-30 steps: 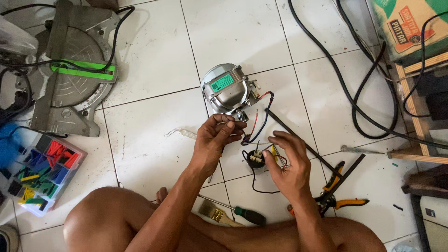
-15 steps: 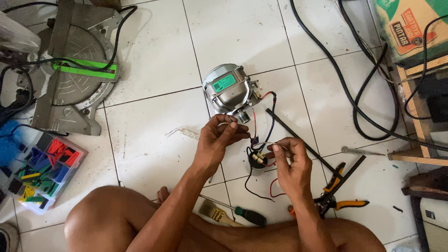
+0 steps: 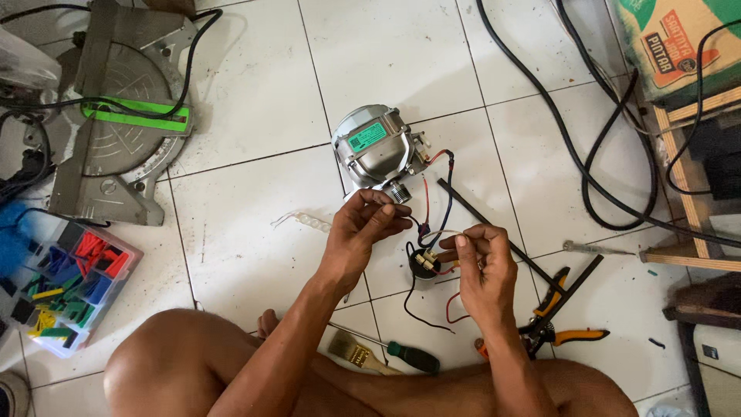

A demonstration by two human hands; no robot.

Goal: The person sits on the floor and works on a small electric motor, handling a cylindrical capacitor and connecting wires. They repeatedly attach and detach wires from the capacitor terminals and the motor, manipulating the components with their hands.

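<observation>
The left hand [image 3: 363, 232] is pinching a thin wire [image 3: 440, 232] between thumb and fingertips, its fingers curled close together just below the shaft end of the motor [image 3: 376, 150]. The right hand [image 3: 482, 266] is gripping the other end of that pale wire, thumb pressed against bent forefinger, the remaining fingers folded in. The wire is arching between the two hands, and both are hovering over a small black part [image 3: 425, 262] with brass terminals that is lying on the floor between them. Red and black leads are running from this part up to the motor's side and down toward the person's legs.

The motor, a grey metal drum with a green label, is lying on the white tiled floor [image 3: 247, 232] just above the left hand. A black rod [image 3: 494, 232] is lying aslant behind the right hand. Orange-handled pliers [image 3: 559, 328] are resting to the right of the right wrist, and a screwdriver [image 3: 598, 249] is lying farther right. A green-handled screwdriver [image 3: 394, 354] and a small brush [image 3: 353, 351] are lying near the knees.

At far left, a clear box [image 3: 65, 289] of coloured tubing pieces is sitting open, with a mitre saw [image 3: 116, 116] above it. Thick black cables [image 3: 587, 170] are looping across the tiles at upper right, beside a wooden frame [image 3: 683, 193] and a sack [image 3: 679, 46].
</observation>
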